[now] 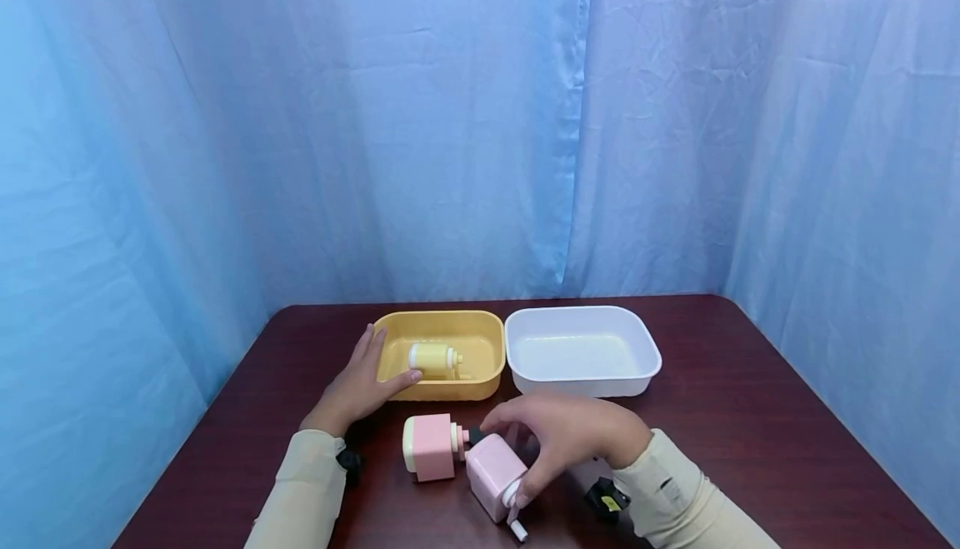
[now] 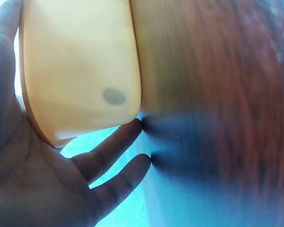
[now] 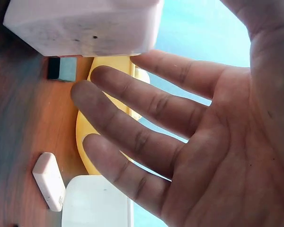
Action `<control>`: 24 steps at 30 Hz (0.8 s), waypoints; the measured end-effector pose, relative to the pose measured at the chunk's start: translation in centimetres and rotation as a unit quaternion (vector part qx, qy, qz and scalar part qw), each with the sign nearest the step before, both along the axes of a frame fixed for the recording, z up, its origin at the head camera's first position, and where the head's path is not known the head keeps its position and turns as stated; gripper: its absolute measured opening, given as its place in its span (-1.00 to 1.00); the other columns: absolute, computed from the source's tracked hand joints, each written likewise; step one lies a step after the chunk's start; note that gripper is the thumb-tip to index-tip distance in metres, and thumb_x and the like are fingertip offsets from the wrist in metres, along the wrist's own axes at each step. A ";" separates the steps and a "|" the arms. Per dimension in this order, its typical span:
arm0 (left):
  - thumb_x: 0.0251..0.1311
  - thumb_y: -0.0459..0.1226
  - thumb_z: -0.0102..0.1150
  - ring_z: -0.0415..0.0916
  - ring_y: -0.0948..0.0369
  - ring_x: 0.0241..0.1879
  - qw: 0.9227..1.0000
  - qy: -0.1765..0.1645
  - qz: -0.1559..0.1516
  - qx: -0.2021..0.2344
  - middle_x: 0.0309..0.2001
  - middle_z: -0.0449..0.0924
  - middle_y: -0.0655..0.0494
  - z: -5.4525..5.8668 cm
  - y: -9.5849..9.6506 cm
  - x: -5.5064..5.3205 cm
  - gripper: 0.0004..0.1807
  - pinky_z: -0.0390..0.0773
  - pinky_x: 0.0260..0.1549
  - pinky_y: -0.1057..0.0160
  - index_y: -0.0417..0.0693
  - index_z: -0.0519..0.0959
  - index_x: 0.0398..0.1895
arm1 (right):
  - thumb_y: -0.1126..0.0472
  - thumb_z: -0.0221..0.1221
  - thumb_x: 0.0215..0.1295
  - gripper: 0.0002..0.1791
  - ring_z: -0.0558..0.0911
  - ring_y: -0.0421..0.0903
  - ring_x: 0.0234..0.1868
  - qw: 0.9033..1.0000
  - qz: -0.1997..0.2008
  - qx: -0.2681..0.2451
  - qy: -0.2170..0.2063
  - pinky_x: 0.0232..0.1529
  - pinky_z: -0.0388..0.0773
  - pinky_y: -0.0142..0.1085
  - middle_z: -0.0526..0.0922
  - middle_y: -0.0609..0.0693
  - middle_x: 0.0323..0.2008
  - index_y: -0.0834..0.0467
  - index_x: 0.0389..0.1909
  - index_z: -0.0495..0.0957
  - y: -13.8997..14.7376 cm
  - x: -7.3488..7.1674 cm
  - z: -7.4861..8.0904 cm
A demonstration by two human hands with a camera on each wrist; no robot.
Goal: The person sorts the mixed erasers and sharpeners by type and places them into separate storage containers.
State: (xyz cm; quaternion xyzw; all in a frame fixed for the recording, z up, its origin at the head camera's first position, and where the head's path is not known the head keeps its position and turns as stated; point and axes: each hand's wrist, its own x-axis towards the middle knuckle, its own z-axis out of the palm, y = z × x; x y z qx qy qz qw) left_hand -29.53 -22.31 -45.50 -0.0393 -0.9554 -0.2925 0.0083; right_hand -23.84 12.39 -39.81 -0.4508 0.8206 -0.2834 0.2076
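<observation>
My left hand [image 1: 363, 386] spreads around the left end of a yellow tray [image 1: 483, 386], its thumb at the front rim. In the left wrist view the tray's wall [image 2: 80, 61] lies against the hand, with two straight fingers under its corner. A yellow crank pencil sharpener [image 1: 432, 356] lies in that tray. My right hand [image 1: 577, 428] pinches a light pink crank pencil sharpener [image 1: 495, 470] between thumb and index finger, the crank toward me. The other fingers stretch out straight [image 3: 132, 123]. A pink-and-cream sharpener [image 1: 433, 447] lies left of it.
A white tray [image 1: 585, 385] stands right of the yellow one, near the table's back edge. A small dark-and-grey block [image 3: 61, 69] and a pale oblong block [image 3: 49, 182] lie on the table [image 1: 750, 416]. Blue curtains [image 1: 465, 132] hang behind and at both sides.
</observation>
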 end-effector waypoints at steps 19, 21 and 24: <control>0.08 0.51 0.17 0.01 -0.22 0.60 1.000 0.003 -0.005 0.013 0.71 -0.44 0.04 -0.2 -0.1 0.1 0.33 0.29 0.35 -0.40 0.13 -0.22 0.72 | -0.07 0.63 -0.19 -0.24 0.66 -0.32 -0.15 0.996 0.018 0.030 0.077 -0.13 0.62 -0.41 0.62 -0.41 -0.12 -0.15 0.14 0.58 -0.4 0.4 -0.3; 0.08 0.51 0.18 0.00 -0.22 0.60 1.000 0.004 -0.006 0.015 0.71 -0.44 0.04 -0.2 -0.1 0.1 0.33 0.28 0.36 -0.40 0.13 -0.22 0.72 | -0.07 0.62 -0.17 -0.27 0.67 -0.29 -0.15 0.996 0.018 0.030 0.078 -0.14 0.61 -0.43 0.62 -0.40 -0.12 -0.15 0.13 0.58 -0.4 0.4 -0.3; 0.07 0.51 0.18 0.00 -0.22 0.60 1.000 0.006 -0.007 0.014 0.71 -0.44 0.04 -0.2 -0.1 0.0 0.33 0.28 0.36 -0.40 0.14 -0.23 0.72 | -0.07 0.61 -0.16 -0.29 0.67 -0.27 -0.16 0.996 0.013 0.033 0.077 -0.16 0.59 -0.46 0.63 -0.39 -0.13 -0.15 0.11 0.59 -0.4 0.4 -0.1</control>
